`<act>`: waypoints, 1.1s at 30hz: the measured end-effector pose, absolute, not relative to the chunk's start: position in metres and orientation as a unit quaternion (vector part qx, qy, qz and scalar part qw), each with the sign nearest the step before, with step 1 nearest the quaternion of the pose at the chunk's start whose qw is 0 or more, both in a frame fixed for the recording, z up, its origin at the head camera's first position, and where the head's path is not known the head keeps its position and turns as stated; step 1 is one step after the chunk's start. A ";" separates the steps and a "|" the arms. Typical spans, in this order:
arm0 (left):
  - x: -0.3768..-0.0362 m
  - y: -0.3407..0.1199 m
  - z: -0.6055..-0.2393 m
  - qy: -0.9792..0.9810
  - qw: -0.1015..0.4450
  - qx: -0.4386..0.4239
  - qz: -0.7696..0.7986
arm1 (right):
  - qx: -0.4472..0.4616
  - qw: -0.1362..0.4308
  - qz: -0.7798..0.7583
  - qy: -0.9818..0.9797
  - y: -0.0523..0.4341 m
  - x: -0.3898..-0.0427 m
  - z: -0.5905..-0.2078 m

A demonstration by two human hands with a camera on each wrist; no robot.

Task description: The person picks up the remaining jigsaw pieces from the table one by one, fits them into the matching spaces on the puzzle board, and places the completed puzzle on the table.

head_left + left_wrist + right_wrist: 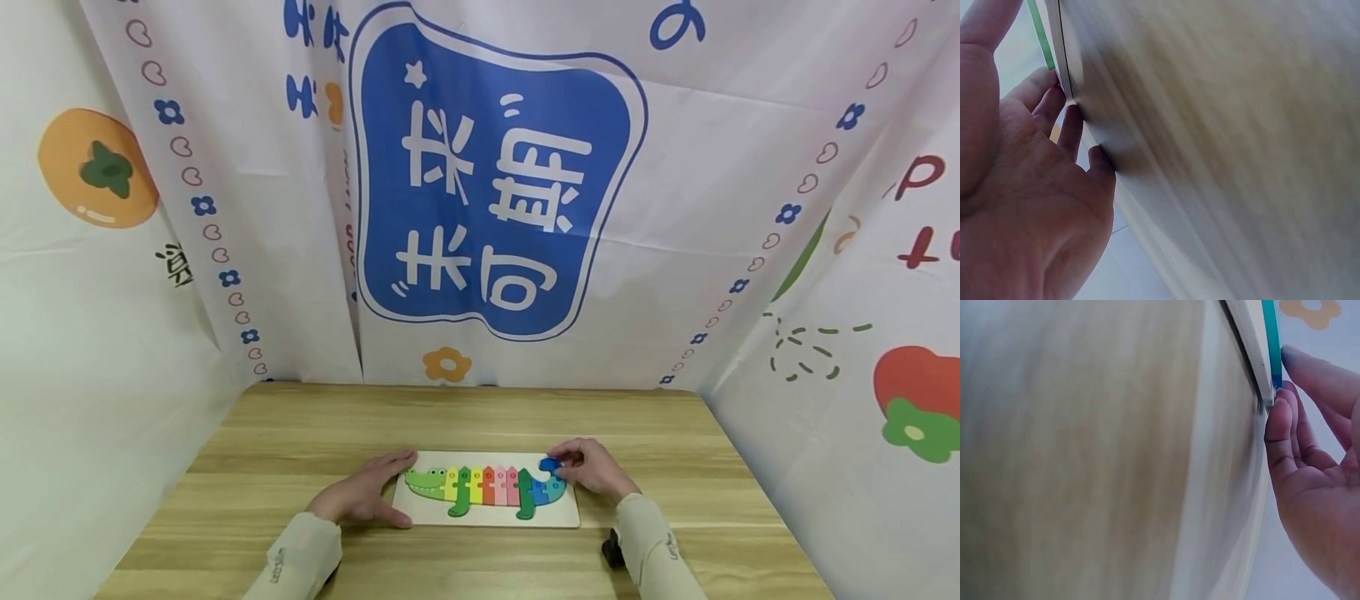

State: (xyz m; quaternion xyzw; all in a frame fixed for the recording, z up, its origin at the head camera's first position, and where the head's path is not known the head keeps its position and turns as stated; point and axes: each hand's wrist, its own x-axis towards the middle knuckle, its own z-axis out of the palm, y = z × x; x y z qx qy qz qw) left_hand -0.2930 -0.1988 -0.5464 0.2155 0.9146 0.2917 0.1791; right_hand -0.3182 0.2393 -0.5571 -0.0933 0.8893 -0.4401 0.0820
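A wooden crocodile puzzle lies on a pale puzzle board [427, 514], its colourful pieces running from a green head [427, 483] at the left to a curled tail at the right. My left hand [363, 492] holds the board's left end, fingers at the far corner and thumb at the near one. In the left wrist view its fingertips meet the board's edge [1063, 56]. At the tail, my right hand [595, 468] pinches the dark blue tail-tip piece [550, 464]. From the right wrist, the thumb and fingers are at the board's corner, beside a teal and blue edge [1272, 350].
The board rests on a wood-grain table [480, 425]. A printed white cloth [300, 250] hangs behind the table and along both sides. A small black object [612, 550] shows beside the right sleeve.
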 end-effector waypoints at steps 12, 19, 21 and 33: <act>-0.295 -0.202 -0.548 0.908 0.179 0.237 0.295 | -0.110 0.085 -0.437 0.889 0.250 -0.315 -0.557; -0.295 -0.200 -0.545 0.908 0.180 0.235 0.297 | -0.116 0.094 -0.433 0.889 0.256 -0.311 -0.555; -0.295 -0.199 -0.544 0.907 0.181 0.233 0.300 | -0.118 0.095 -0.433 0.889 0.256 -0.311 -0.556; -0.294 -0.207 -0.549 0.902 0.152 0.249 0.317 | -0.131 0.061 -0.379 0.914 0.247 -0.301 -0.546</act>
